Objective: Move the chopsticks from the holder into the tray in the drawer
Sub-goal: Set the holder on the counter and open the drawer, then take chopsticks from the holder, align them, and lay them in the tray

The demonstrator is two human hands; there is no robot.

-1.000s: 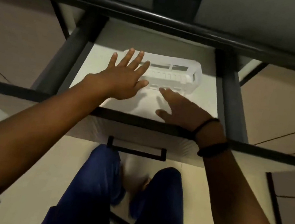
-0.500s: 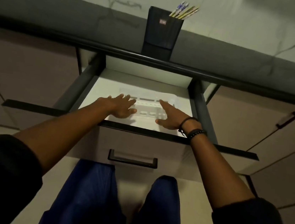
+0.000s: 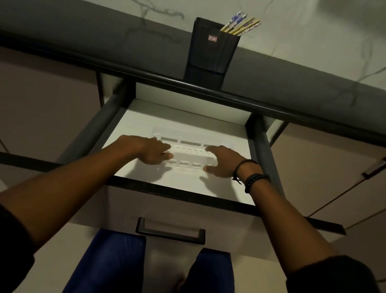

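Tray (image 3: 190, 151) ends (left hand (image 3: 150, 150), right hand (image 3: 222, 161))

Left grip (image 3: 153, 151) and right grip (image 3: 222, 162) reach forward palm-down, loosely straight, angled toward each other

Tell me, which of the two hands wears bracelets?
The right hand: two dark bracelets circle its wrist; the left hand has a bare wrist. Both are at the white tray in the drawer.
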